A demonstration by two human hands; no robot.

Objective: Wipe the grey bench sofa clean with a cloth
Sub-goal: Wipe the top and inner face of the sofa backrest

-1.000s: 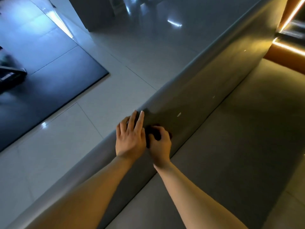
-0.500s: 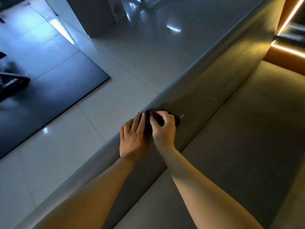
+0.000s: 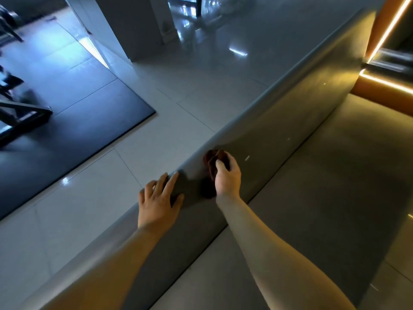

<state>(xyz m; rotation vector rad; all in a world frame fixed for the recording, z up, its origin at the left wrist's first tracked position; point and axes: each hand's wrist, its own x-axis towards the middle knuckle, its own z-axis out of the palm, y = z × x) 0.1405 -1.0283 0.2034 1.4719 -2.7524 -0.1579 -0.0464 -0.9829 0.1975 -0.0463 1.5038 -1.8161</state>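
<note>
- Since the earlier frames my hands have parted. They were side by side, and now my left hand sits at about 8 o'clock from my right hand, with bare upholstery between them. The right hand has carried the cloth along toward 1 o'clock.
- Right hand: the fingers are curled round the bunched dark red cloth and press it against the backrest of the grey sofa, just below the rounded top edge.
- Left hand: it lies flat with the fingers straight and spread, and it holds nothing. It rests on the top edge of the backrest, fingertips pointing to 1 o'clock.
- Cloth position: on the backrest near the centre of the view, at 11 o'clock from my right knuckles.
- Progress, as a judgement: a stroke on the backrest is underway. A pale speck lies near the cloth at 3 o'clock, and others lie further toward 1 o'clock, so that stretch is not yet wiped.
- Remaining: the backrest toward 1 o'clock, and the seat at 4 o'clock, which the cloth does not touch.
- I cannot tell whether the stretch toward 7 o'clock is clean, because the light is too dim.
</note>
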